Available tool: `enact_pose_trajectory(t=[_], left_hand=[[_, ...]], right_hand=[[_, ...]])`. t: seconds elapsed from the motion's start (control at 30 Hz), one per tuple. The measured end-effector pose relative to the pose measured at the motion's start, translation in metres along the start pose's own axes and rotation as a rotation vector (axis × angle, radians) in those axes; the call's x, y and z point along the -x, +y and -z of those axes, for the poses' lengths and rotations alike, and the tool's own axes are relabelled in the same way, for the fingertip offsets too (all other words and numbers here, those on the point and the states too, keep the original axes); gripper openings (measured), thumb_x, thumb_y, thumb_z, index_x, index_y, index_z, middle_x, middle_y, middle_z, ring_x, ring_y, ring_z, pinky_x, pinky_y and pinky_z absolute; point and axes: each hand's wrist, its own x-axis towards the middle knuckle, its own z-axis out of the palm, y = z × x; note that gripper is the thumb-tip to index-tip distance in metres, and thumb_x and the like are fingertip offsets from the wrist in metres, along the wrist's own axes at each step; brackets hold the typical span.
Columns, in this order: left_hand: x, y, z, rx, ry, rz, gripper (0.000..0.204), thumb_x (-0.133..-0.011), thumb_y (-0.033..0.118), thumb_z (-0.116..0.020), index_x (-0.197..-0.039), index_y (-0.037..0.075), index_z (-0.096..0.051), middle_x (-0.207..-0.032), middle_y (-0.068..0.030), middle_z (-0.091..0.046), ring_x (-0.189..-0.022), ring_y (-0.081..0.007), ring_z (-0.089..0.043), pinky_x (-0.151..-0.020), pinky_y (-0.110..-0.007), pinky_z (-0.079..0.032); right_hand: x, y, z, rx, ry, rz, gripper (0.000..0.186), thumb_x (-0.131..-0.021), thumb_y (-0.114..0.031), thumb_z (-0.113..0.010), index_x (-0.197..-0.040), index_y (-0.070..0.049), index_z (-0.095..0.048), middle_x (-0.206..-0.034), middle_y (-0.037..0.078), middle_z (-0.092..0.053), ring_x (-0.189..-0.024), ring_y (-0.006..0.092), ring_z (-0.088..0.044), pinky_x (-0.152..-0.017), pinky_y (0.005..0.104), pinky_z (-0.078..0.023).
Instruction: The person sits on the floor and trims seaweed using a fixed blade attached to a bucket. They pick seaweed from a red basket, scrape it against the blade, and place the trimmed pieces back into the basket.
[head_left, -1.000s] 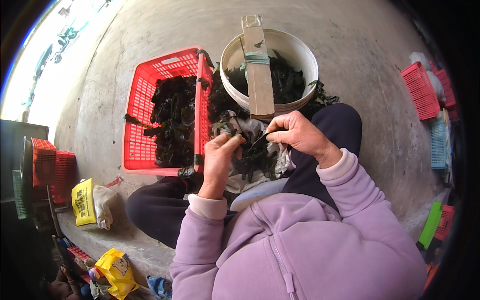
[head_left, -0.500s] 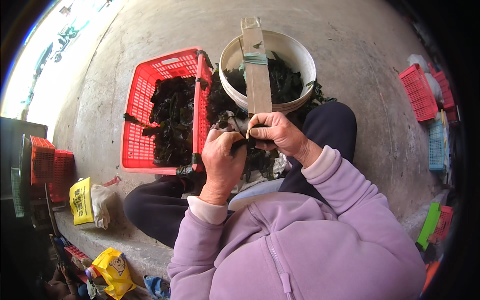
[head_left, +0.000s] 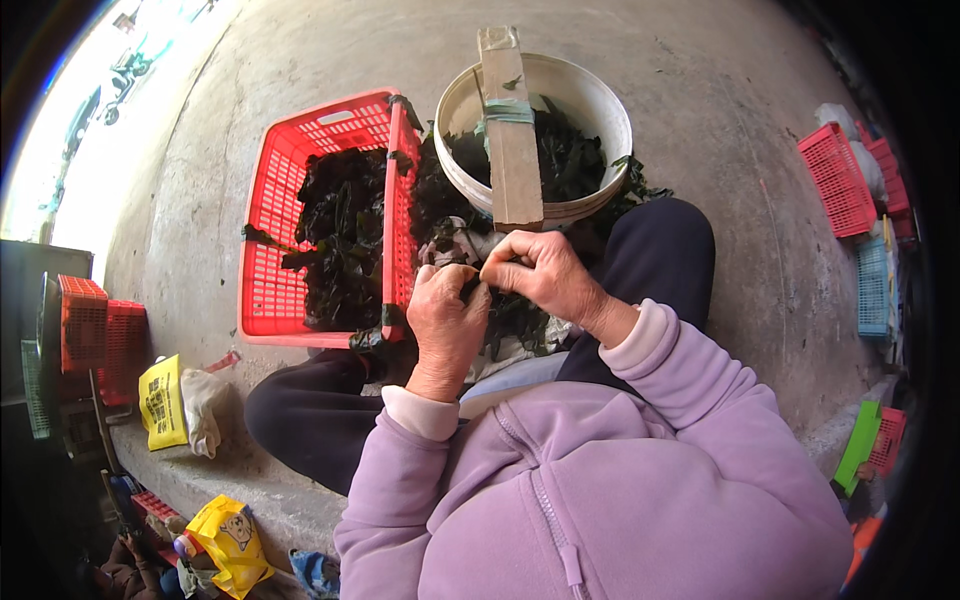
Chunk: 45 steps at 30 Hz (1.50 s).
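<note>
Over my lap, my left hand (head_left: 445, 318) is closed, with a dark bit of seaweed (head_left: 470, 288) showing between its thumb and fingers. My right hand (head_left: 548, 280) touches it from the right, thumb and forefinger in a pinch; whatever lies between those fingertips is too small to make out. Just beyond the hands, a narrow wooden board (head_left: 515, 165) with green cord tied round it lies across a white bucket (head_left: 452, 170). Dark seaweed (head_left: 575, 160) fills part of the bucket. To the left, a red plastic basket (head_left: 268, 285) holds more dark seaweed (head_left: 345, 225).
Loose seaweed lies between basket and bucket and below my hands. A yellow bag (head_left: 163, 403) and a whitish bag (head_left: 203, 415) sit at left, another yellow bag (head_left: 232, 545) lower down. Red crates (head_left: 838, 182) and a blue crate (head_left: 873, 288) stand at far right.
My right hand has moved slightly left, its fingertips now meeting the left hand. The dark strip that stretched between the hands now shows only at my left hand.
</note>
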Motion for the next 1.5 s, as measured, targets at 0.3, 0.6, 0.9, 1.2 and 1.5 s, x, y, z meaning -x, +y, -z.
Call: enact_pose_trajectory(t=[0.3,0.6,0.9,1.2,1.5], left_hand=[[0.004,0.000,-0.005,0.263,-0.156,0.365,0.010,-0.072,0.005,-0.070,-0.079,0.002,-0.063,-0.069,-0.0046,-0.059,-0.065,-0.0171,-0.057,-0.060,-0.027,-0.045],[-0.004,-0.016,0.012,1.145,-0.264,0.730,0.025,-0.076,-0.004,-0.065,-0.096,0.002,-0.051,-0.076,-0.0055,-0.060,-0.066,-0.0113,-0.060,-0.064,-0.021,-0.046],[-0.004,-0.001,0.008,0.043,0.197,-0.171,0.017,-0.065,0.001,-0.073,-0.076,0.005,-0.061,-0.088,-0.0050,-0.059,-0.083,-0.0220,-0.053,-0.077,-0.034,-0.042],[0.003,0.001,-0.004,0.014,-0.046,0.023,0.018,-0.066,0.010,-0.074,-0.082,0.006,-0.066,-0.077,-0.0065,-0.058,-0.076,-0.0255,-0.055,-0.066,-0.035,-0.044],[0.003,-0.002,-0.007,0.275,0.019,0.131,0.004,-0.074,0.002,-0.063,-0.074,0.002,-0.059,-0.068,-0.0038,-0.053,-0.061,-0.0175,-0.054,-0.055,-0.030,-0.043]], right_hand=[[-0.004,0.008,0.013,0.052,-0.151,-0.217,0.016,-0.074,-0.012,-0.073,-0.079,0.003,-0.069,-0.064,-0.001,-0.062,-0.061,0.0024,-0.049,-0.057,0.0217,-0.043],[0.005,0.008,0.018,-0.416,-0.216,-0.476,0.013,-0.074,-0.007,-0.068,-0.086,0.000,-0.067,-0.066,-0.003,-0.058,-0.056,0.0032,-0.047,-0.049,0.0200,-0.036],[0.005,0.015,0.005,-0.599,-0.047,-0.474,0.016,-0.077,-0.007,-0.064,-0.092,-0.002,-0.065,-0.073,0.000,-0.061,-0.060,0.0066,-0.054,-0.051,0.0190,-0.040],[0.007,0.016,0.000,-0.189,0.052,-0.105,0.020,-0.077,0.002,-0.061,-0.097,0.003,-0.060,-0.084,0.001,-0.061,-0.076,0.0078,-0.057,-0.074,0.0226,-0.049],[0.008,0.015,-0.008,0.183,0.079,0.167,0.024,-0.074,0.001,-0.061,-0.096,0.000,-0.051,-0.082,0.009,-0.061,-0.081,0.0180,-0.061,-0.076,0.0295,-0.049]])
